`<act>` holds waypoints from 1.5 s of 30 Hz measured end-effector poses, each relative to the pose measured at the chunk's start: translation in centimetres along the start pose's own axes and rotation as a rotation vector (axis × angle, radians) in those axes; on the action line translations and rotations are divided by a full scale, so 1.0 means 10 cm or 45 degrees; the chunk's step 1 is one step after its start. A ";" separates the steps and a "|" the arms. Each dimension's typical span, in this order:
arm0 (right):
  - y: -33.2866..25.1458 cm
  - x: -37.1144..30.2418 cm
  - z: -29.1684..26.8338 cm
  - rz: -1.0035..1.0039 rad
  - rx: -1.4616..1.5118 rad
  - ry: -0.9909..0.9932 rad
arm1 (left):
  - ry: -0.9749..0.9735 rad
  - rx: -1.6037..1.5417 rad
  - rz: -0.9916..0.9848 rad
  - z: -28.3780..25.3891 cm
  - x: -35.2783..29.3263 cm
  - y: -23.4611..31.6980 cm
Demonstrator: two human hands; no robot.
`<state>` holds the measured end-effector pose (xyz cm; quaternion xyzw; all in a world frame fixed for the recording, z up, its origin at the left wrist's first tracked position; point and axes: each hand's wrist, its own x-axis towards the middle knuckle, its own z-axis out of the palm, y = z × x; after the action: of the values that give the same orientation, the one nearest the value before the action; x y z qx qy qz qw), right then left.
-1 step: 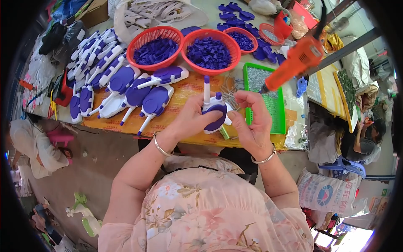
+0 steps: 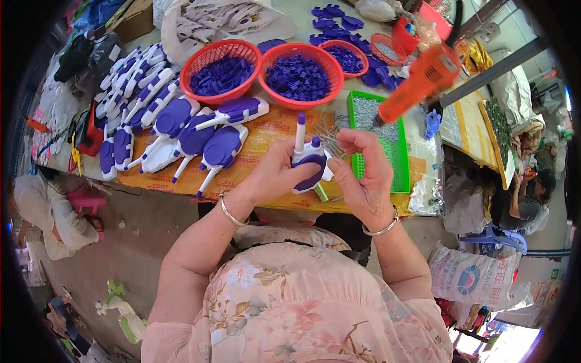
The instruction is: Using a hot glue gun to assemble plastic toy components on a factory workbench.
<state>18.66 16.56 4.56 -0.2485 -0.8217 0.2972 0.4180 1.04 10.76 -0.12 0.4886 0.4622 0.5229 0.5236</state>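
Note:
My left hand [image 2: 265,176] grips a purple-and-white plastic toy-like part [image 2: 311,156], its thumb across the purple face. A white stem with a purple tip rises from the part. Close beside it, my right hand [image 2: 370,189] has thumb and index finger curved and apart, with nothing visible between them. An orange electric screwdriver [image 2: 423,78] hangs at the upper right, its tip over a green tray [image 2: 407,172] that holds small metal pieces. Loose thin metal rods [image 2: 327,136] lie on the table behind my hands.
Two red baskets [image 2: 203,94] of small purple pieces stand behind, with a smaller red basket [image 2: 365,59] farther right. Several purple-and-white assemblies [image 2: 222,147] are piled at the left. A white sack [image 2: 469,275] stands at the right, and a person [image 2: 526,202] sits beyond.
The hanging screwdriver has swung slightly left and up. The part in my left hand has tilted a little; both hands stay in almost the same place.

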 end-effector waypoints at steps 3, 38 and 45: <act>-0.13 0.13 -0.09 -0.040 0.024 -0.041 | -0.157 0.171 0.173 0.07 0.03 0.11; -0.06 -0.88 -0.42 1.458 1.371 -0.608 | -1.038 1.695 0.380 0.27 -0.09 0.59; -0.11 -0.82 -0.36 1.371 1.192 -0.712 | -0.952 1.985 0.617 0.28 -0.14 0.67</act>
<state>25.79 11.45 2.60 -0.3273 -0.4507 0.8287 0.0538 3.13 9.16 6.77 0.9278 0.3697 -0.0364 0.0349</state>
